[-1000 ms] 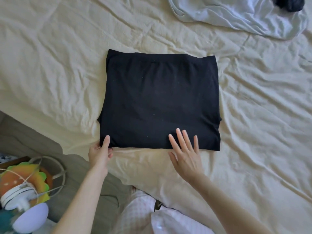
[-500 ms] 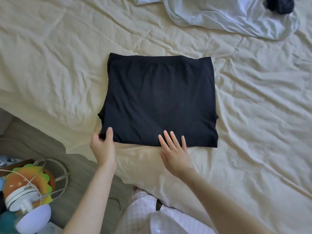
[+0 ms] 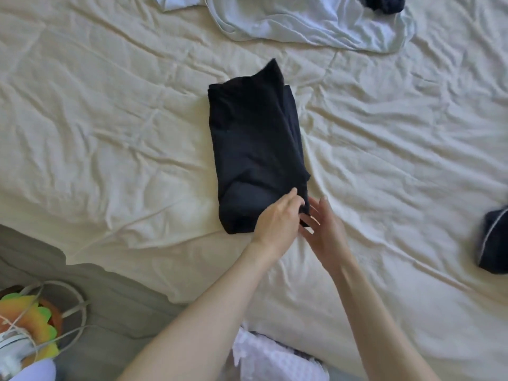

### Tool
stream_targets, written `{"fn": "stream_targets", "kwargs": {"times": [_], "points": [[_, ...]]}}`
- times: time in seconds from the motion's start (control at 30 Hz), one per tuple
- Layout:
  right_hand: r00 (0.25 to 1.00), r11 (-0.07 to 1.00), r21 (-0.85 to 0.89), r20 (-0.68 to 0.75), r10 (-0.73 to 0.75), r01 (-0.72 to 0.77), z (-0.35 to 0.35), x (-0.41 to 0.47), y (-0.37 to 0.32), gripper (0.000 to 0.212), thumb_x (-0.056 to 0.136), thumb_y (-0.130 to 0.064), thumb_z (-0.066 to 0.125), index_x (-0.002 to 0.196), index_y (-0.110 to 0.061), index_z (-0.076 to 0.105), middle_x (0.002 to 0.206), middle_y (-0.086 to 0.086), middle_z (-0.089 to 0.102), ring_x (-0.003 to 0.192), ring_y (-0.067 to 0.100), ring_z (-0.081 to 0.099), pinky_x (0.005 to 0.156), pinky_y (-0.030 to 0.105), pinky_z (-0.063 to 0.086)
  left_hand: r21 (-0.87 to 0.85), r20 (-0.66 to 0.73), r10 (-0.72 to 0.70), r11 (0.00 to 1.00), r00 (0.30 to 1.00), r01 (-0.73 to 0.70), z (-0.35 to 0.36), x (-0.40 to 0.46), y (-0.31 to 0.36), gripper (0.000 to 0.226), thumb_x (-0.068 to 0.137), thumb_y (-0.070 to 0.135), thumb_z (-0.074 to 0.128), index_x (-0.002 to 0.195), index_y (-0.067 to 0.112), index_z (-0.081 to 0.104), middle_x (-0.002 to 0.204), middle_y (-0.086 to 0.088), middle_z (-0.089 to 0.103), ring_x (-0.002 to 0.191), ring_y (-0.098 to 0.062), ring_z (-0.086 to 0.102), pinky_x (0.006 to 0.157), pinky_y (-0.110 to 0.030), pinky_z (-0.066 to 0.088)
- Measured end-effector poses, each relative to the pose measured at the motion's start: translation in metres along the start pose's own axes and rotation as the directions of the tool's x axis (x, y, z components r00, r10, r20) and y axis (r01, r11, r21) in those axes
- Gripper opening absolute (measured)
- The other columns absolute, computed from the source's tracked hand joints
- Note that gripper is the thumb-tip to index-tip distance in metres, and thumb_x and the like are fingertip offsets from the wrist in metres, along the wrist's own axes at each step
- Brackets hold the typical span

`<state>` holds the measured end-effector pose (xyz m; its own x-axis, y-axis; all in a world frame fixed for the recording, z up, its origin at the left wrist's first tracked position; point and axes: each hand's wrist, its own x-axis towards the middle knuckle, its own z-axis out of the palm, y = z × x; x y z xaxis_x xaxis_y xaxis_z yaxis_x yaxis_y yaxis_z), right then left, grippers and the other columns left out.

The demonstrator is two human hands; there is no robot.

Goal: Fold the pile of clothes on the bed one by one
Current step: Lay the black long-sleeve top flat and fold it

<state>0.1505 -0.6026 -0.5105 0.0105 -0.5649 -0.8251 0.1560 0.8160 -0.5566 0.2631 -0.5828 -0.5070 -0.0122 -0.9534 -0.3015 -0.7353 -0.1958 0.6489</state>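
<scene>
A black garment (image 3: 255,149) lies folded into a narrow upright strip in the middle of the cream bed sheet (image 3: 110,127). Its far corner sticks up unevenly. My left hand (image 3: 277,218) has crossed over to the strip's near right corner and pinches the black cloth there. Just to the right, my right hand (image 3: 325,229) has its fingers spread beside that same corner, touching the edge. A pale blue-white garment (image 3: 310,23) lies crumpled at the far edge, with a small dark item (image 3: 384,4) on it.
A folded dark piece with a white stripe (image 3: 493,243) sits at the right edge of the bed. Down at the lower left, on the grey floor (image 3: 123,312), stand a colourful toy and a white fan (image 3: 24,336). The bed's near edge runs diagonally there.
The black garment went from a wide rectangle to a narrow strip: its left half was folded over to the right. My left hand travelled right with it. The view shifted left.
</scene>
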Motion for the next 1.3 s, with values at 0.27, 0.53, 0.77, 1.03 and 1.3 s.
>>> {"fn": "stream_targets", "kwargs": {"times": [0.27, 0.53, 0.77, 1.03, 1.3], "points": [[0.993, 0.983, -0.164, -0.101, 0.064, -0.080, 0.016, 0.022, -0.002, 0.022, 0.088, -0.025, 0.066, 0.102, -0.008, 0.063, 0.110, 0.008, 0.066, 0.090, 0.019, 0.065, 0.066, 0.025, 0.056, 0.325, -0.170, -0.167, 0.921, 0.971, 0.215, -0.015, -0.034, -0.056, 0.059, 0.071, 0.010, 0.077, 0.125, 0.006, 0.054, 0.131, -0.019, 0.051, 0.119, -0.038, 0.050, 0.091, -0.048, 0.044], [0.979, 0.989, -0.136, -0.203, 0.030, -0.058, -0.004, 0.020, -0.009, 0.010, 0.089, -0.005, 0.058, 0.079, -0.008, 0.057, 0.092, 0.006, 0.066, 0.082, 0.015, 0.065, 0.058, 0.020, 0.054, 0.403, -0.168, 0.043, 0.915, 0.985, 0.029, -0.015, -0.050, -0.085, 0.052, 0.057, -0.021, 0.070, 0.103, 0.003, 0.067, 0.097, -0.020, 0.060, 0.083, -0.034, 0.055, 0.066, -0.039, 0.051], [0.967, 0.926, -0.338, -0.240, 0.089, -0.170, -0.025, 0.028, 0.018, 0.019, 0.089, 0.000, 0.056, 0.073, -0.009, 0.054, 0.084, 0.007, 0.061, 0.078, 0.020, 0.059, 0.072, 0.029, 0.050, 0.556, 0.024, 0.090, 0.826, 0.996, -0.088, -0.005, -0.068, -0.103, 0.070, 0.060, -0.009, 0.076, 0.126, 0.007, 0.060, 0.132, -0.015, 0.056, 0.120, -0.035, 0.054, 0.094, -0.046, 0.048], [0.976, 0.961, -0.187, -0.120, 0.182, -0.202, -0.016, 0.039, 0.007, 0.011, 0.088, -0.010, 0.064, 0.081, -0.010, 0.056, 0.097, 0.008, 0.068, 0.090, 0.020, 0.066, 0.073, 0.028, 0.054, 0.520, 0.024, 0.165, 0.840, 0.986, -0.153, -0.020, -0.053, -0.109, 0.077, 0.053, -0.029, 0.065, 0.123, 0.002, 0.061, 0.129, -0.021, 0.057, 0.117, -0.038, 0.056, 0.089, -0.048, 0.052], [0.953, 0.951, -0.129, -0.151, 0.261, -0.281, -0.020, 0.021, 0.002, 0.005, 0.085, -0.004, 0.065, 0.088, -0.003, 0.061, 0.090, 0.010, 0.067, 0.082, 0.020, 0.065, 0.067, 0.027, 0.051, 0.108, 0.144, -0.097, 0.991, 0.985, 0.082, -0.054, -0.048, -0.095, 0.053, 0.084, 0.002, 0.059, 0.135, 0.013, 0.049, 0.125, -0.009, 0.060, 0.088, -0.026, 0.065, 0.079, -0.030, 0.051]]}}
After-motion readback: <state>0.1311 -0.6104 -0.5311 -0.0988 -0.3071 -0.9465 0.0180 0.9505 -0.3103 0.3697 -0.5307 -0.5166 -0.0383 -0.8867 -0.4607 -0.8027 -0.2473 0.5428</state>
